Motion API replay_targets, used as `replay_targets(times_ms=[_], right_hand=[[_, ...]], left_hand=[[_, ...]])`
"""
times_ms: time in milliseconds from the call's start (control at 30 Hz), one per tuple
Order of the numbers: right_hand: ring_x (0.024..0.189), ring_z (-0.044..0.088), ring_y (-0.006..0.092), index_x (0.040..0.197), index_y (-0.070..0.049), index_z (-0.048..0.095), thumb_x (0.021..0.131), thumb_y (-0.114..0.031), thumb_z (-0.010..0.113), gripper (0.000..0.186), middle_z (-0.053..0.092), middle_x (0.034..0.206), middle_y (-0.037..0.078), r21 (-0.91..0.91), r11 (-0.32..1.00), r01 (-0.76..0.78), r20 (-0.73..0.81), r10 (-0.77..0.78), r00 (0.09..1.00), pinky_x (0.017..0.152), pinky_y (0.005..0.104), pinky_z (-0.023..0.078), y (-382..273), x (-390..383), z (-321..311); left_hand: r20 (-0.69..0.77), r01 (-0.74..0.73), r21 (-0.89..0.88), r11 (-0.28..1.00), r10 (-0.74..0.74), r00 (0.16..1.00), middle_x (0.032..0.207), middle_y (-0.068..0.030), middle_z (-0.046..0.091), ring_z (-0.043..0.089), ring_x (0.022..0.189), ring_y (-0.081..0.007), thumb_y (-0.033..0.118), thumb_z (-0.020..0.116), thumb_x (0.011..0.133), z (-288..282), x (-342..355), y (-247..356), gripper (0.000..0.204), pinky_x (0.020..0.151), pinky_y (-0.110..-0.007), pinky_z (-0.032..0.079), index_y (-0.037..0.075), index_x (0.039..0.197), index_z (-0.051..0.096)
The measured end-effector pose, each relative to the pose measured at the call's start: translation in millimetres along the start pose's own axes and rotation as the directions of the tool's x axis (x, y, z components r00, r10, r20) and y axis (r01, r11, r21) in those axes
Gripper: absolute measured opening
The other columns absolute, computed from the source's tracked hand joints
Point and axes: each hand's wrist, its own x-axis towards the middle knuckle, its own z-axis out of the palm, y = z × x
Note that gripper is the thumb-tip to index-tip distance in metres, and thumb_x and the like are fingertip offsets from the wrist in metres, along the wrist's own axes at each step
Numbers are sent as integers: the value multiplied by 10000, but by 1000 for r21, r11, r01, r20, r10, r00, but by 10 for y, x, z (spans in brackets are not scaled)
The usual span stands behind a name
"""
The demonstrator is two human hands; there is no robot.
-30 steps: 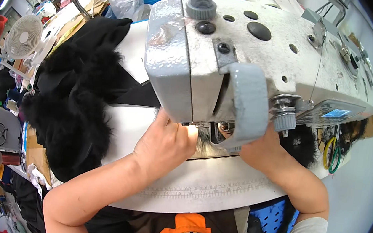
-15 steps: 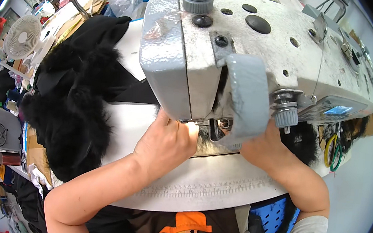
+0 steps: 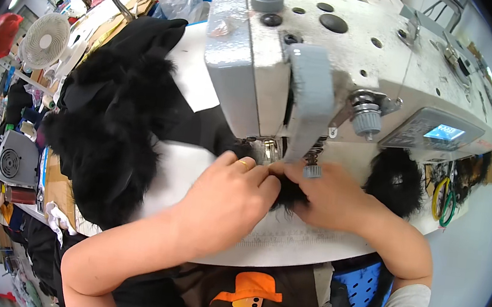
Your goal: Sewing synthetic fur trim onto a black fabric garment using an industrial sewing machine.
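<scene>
My left hand (image 3: pixel 232 191) is closed on black fur-trimmed fabric just in front of the sewing machine's (image 3: pixel 233 55) needle area. My right hand (image 3: pixel 332 196) pinches the same piece from the other side, thumb and index finger close to my left fingers. A tuft of the black fur (image 3: pixel 291 196) shows between the hands. From the needle, flat black cloth (image 3: pixel 200 129) runs left to a heap of black furry fabric (image 3: pixel 113 120). The presser foot (image 3: pixel 270 150) is partly visible behind my fingers; whether it presses the fabric I cannot tell.
At the right lie a loose black fur piece (image 3: pixel 396 181) and yellow-and-green-handled scissors (image 3: pixel 444 200). A printed ruler scale (image 3: pixel 266 239) follows the table's front edge. A blue perforated basket (image 3: pixel 358 290) is below. A white fan (image 3: pixel 45 40) stands at far left.
My hands have come closer together before the needle and now gather black fur between them. My right hand has moved left from behind the machine's grey guard. The view has shifted slightly.
</scene>
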Motion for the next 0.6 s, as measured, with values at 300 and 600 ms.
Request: replay_targets(times_ms=[300,600], right_hand=[[1021,694,387,1390,-286,582,973,-321,683,431,734,1040,137,-11,995,99,209,-95,973,857,499,553,39,24,-124],[991,718,319,1284,-222,620,920,-196,707,375,713,1151,71,-304,942,139,46,-132,990,722,453,595,82,-24,-102]], left_hand=[[161,-45,-131,990,66,985,1007,-124,718,684,1028,-340,105,751,775,-344,153,-457,230,897,-466,520,34,989,705],[156,-219,165,962,194,968,1044,-92,689,721,890,-268,81,671,844,-223,14,-416,323,683,-386,572,53,1166,675]])
